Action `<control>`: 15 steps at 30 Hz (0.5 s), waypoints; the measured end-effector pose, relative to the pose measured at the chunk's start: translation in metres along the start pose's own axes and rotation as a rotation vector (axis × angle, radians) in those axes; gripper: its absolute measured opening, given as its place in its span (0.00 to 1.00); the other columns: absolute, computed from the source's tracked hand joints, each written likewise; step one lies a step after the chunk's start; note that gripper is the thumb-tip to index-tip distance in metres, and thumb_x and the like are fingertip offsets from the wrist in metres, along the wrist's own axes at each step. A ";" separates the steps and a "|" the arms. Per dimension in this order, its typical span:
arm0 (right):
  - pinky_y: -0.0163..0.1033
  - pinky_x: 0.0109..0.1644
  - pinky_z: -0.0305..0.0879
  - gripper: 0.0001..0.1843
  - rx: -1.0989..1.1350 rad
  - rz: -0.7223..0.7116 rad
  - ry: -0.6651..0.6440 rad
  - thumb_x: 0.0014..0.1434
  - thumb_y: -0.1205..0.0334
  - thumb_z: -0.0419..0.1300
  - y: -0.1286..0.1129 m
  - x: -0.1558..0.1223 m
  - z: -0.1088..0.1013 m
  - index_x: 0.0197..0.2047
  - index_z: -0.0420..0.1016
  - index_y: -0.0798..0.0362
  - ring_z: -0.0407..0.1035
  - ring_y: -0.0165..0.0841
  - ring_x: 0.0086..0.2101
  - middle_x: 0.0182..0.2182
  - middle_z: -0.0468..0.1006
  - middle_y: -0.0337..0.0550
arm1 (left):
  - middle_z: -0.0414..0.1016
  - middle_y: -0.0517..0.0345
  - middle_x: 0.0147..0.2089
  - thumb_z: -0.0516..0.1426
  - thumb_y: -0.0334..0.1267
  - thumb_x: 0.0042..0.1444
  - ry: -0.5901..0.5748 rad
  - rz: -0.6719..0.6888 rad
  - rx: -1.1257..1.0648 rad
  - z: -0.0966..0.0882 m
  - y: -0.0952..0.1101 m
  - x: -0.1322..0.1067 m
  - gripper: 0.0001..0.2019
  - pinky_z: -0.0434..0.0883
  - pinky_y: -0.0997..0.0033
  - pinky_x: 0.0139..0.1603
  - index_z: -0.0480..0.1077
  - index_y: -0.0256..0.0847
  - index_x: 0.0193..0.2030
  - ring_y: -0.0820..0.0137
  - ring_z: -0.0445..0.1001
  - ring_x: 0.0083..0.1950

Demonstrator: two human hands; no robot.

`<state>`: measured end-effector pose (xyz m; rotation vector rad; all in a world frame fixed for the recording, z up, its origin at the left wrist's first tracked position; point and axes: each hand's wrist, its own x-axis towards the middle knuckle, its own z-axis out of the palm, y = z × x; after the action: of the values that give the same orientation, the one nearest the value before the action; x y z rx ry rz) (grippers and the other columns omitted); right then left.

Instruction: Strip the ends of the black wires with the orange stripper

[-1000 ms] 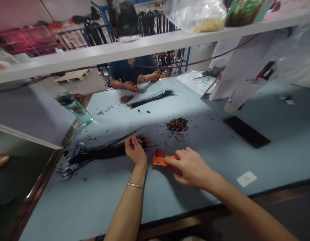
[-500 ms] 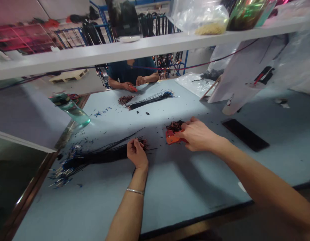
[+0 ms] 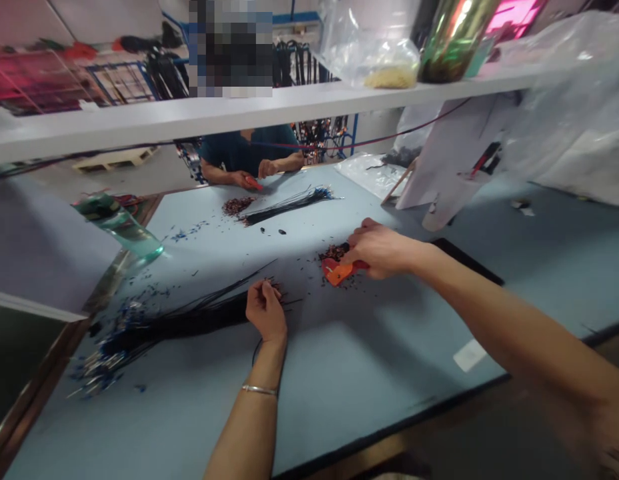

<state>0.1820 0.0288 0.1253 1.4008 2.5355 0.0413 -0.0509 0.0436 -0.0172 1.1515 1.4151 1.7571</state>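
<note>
Right hand [image 3: 377,250] gripping the orange-red wire stripper [image 3: 338,273], head at the near edge of the scrap pile [image 3: 333,253] on the table [image 3: 319,400]. Left hand [image 3: 267,312] curled at the copper-colored end of the black wires [image 3: 199,317]; can't tell if it's pinching one.

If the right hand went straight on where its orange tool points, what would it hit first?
If the right hand and its wire stripper are low, scattered clippings; otherwise likely the tips of the black wire bundle by the left hand. Height is unclear.
</note>
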 end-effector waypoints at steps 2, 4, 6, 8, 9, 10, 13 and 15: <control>0.41 0.42 0.48 0.26 0.064 0.118 0.060 0.47 0.65 0.59 0.001 -0.033 0.006 0.51 0.74 0.40 0.66 0.37 0.34 0.32 0.75 0.43 | 0.61 0.68 0.19 0.53 0.41 0.54 0.012 -0.004 0.007 0.000 0.000 0.001 0.08 0.64 0.77 0.26 0.66 0.37 0.32 0.77 0.63 0.21; 0.40 0.39 0.49 0.28 0.128 0.271 0.053 0.48 0.63 0.59 -0.008 -0.069 0.016 0.54 0.72 0.39 0.67 0.36 0.33 0.35 0.75 0.43 | 0.61 0.68 0.19 0.53 0.40 0.53 0.018 0.002 0.014 0.001 0.000 0.002 0.08 0.65 0.77 0.27 0.66 0.38 0.32 0.77 0.63 0.21; 0.39 0.35 0.50 0.28 0.157 0.492 0.005 0.48 0.60 0.59 -0.024 -0.103 0.031 0.54 0.71 0.39 0.67 0.36 0.30 0.34 0.75 0.44 | 0.61 0.68 0.20 0.52 0.41 0.54 0.012 0.007 0.007 0.002 -0.002 0.004 0.08 0.66 0.76 0.27 0.65 0.38 0.33 0.76 0.64 0.22; 0.38 0.33 0.50 0.25 0.179 0.653 -0.072 0.50 0.56 0.58 -0.044 -0.128 0.044 0.54 0.72 0.41 0.67 0.36 0.28 0.33 0.76 0.45 | 0.61 0.68 0.20 0.53 0.42 0.54 0.012 0.012 0.022 0.002 -0.005 0.005 0.09 0.66 0.75 0.27 0.66 0.38 0.33 0.76 0.64 0.21; 0.39 0.32 0.50 0.24 0.193 0.671 -0.112 0.50 0.56 0.58 -0.054 -0.136 0.050 0.52 0.74 0.41 0.68 0.36 0.27 0.31 0.75 0.45 | 0.62 0.67 0.20 0.53 0.42 0.53 0.018 0.015 0.028 0.002 -0.006 0.006 0.09 0.66 0.76 0.27 0.66 0.38 0.33 0.76 0.64 0.21; 0.39 0.33 0.51 0.23 0.207 0.674 -0.139 0.50 0.59 0.57 -0.063 -0.140 0.054 0.51 0.74 0.40 0.68 0.36 0.27 0.29 0.75 0.44 | 0.62 0.67 0.20 0.53 0.42 0.53 0.014 0.015 0.026 0.003 -0.007 0.006 0.09 0.66 0.76 0.27 0.66 0.38 0.33 0.76 0.64 0.21; 0.40 0.34 0.52 0.23 0.198 0.692 -0.091 0.51 0.59 0.55 -0.081 -0.130 0.059 0.52 0.73 0.44 0.69 0.37 0.27 0.29 0.76 0.45 | 0.62 0.67 0.20 0.54 0.41 0.52 0.006 0.022 0.021 0.003 -0.008 0.007 0.09 0.66 0.75 0.27 0.66 0.38 0.33 0.76 0.64 0.21; 0.40 0.35 0.53 0.22 0.200 0.715 -0.053 0.52 0.59 0.54 -0.081 -0.108 0.058 0.51 0.74 0.47 0.70 0.39 0.29 0.30 0.77 0.48 | 0.62 0.67 0.20 0.53 0.41 0.52 0.006 0.034 0.027 0.003 -0.007 0.007 0.08 0.66 0.75 0.27 0.66 0.38 0.33 0.76 0.64 0.21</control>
<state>0.1828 -0.1104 0.0791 2.2752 1.9087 -0.1236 -0.0516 0.0532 -0.0217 1.1914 1.4345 1.7716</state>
